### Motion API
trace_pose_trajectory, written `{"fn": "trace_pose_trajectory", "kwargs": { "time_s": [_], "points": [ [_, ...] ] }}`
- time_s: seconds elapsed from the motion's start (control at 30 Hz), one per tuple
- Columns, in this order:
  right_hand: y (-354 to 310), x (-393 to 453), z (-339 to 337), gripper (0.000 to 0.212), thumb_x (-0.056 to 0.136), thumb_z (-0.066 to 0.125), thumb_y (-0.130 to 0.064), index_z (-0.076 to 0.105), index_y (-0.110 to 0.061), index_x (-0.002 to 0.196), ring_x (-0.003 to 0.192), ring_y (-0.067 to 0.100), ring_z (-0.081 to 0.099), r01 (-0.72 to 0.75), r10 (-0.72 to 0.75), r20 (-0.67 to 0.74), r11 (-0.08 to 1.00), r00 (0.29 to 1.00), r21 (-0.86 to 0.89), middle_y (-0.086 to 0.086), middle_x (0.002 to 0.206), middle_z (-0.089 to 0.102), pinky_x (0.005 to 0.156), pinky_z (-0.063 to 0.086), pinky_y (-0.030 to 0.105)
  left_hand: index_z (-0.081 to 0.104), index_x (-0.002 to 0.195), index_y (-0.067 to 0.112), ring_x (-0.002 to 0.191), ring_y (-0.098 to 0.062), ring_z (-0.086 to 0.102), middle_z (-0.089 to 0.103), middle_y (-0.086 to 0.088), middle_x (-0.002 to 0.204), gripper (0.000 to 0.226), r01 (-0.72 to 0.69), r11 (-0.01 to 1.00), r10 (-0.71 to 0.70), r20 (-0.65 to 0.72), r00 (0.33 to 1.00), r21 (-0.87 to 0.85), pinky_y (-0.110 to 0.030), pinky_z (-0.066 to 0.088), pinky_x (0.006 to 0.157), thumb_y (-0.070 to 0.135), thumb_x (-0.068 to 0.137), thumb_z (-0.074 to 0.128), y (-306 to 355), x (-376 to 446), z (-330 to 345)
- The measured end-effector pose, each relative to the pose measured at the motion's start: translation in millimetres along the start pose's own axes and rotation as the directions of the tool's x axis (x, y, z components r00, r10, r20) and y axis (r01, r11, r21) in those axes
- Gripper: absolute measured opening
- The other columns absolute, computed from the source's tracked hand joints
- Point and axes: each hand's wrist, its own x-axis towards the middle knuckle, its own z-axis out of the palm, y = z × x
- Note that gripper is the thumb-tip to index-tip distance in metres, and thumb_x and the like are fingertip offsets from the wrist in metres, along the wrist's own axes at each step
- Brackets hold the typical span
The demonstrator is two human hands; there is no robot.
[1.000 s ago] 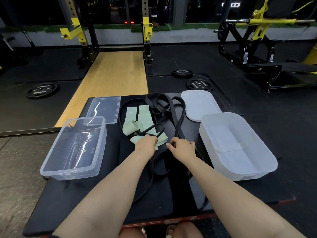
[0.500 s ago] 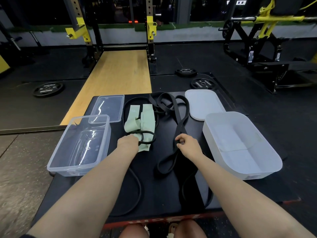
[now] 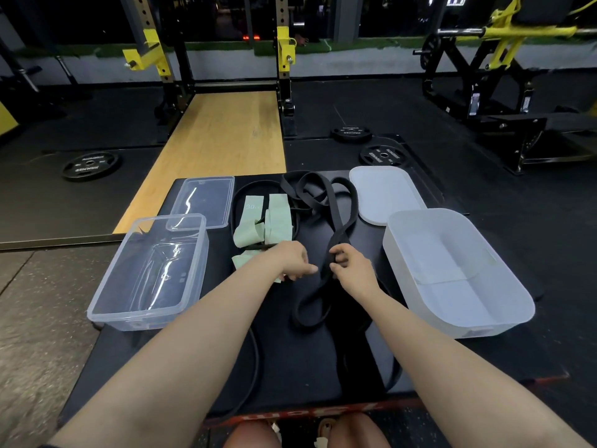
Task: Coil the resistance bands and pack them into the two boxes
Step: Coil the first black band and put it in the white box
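A wide black band (image 3: 340, 218) lies looped down the middle of the black mat (image 3: 290, 367). My right hand (image 3: 350, 266) grips it where its two strands cross. A pale green band (image 3: 269, 221) lies crumpled to the left, inside a thin black band (image 3: 255, 350) that trails toward the near edge. My left hand (image 3: 290, 258) sits over the thin band with fingers curled round it, fingertips close to the wide band. A clear box (image 3: 106, 305) stands empty at the left, and a frosted white box (image 3: 504, 286) stands empty at the right.
The clear lid (image 3: 203, 202) lies behind the clear box, and the white lid (image 3: 384, 192) behind the white box. Weight plates (image 3: 90, 164) lie on the gym floor. A wooden platform (image 3: 219, 150) and rack stand beyond the mat.
My left hand has moved right, off the green band and close to my right hand. My right hand has kept its grip on the wide black band.
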Motion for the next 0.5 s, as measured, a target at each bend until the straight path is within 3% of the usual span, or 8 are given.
{"fn": "trace_pose_trajectory", "kwargs": {
  "time_s": [0.1,0.2,0.37,0.5],
  "points": [
    [-10,6,-6,0.025,0.086,0.062,-0.006,0.062,-0.018,0.109,0.086,0.013,0.057,0.031,-0.026,-0.04,0.988,0.999,0.153,0.0,0.096,0.06,0.079,0.042,0.02,0.052,0.119,0.011,0.086,-0.017,0.061,0.062,-0.007,0.104,0.037,0.04,0.962,0.002,0.153,0.988,-0.269,-0.025,0.052,0.069,0.037,0.093,0.055,7,2,13],
    [-16,12,-14,0.026,0.087,0.062,-0.008,0.061,-0.018,0.111,0.086,0.013,0.058,0.049,-0.033,-0.078,0.977,0.996,0.207,0.001,0.097,0.062,0.071,0.041,0.013,0.049,0.104,0.009,0.072,-0.015,0.068,0.067,-0.003,0.096,0.02,0.116,0.829,0.056,0.287,0.956,-0.547,-0.028,0.056,0.066,0.023,0.092,0.059,3,5,18],
    [-6,11,-20,0.029,0.098,0.044,-0.015,0.048,-0.016,0.127,0.091,0.016,0.052,0.001,0.006,-0.098,0.998,0.995,0.069,0.002,0.106,0.059,0.076,0.036,0.025,0.052,0.112,0.01,0.056,-0.008,0.069,0.068,0.0,0.087,0.024,0.07,0.635,0.016,0.104,0.994,-0.77,-0.021,0.054,0.048,0.01,0.09,0.061,1,10,18],
    [13,11,-20,0.036,0.092,0.039,0.001,0.052,-0.008,0.124,0.109,0.027,0.053,-0.08,0.067,-0.096,0.987,0.993,-0.141,0.012,0.122,0.056,0.088,0.04,0.03,0.053,0.099,0.011,0.057,-0.008,0.069,0.068,0.001,0.087,0.013,-0.014,0.487,-0.045,-0.041,0.998,-0.873,-0.027,0.055,0.061,0.011,0.09,0.061,3,20,19]
  ]
}}
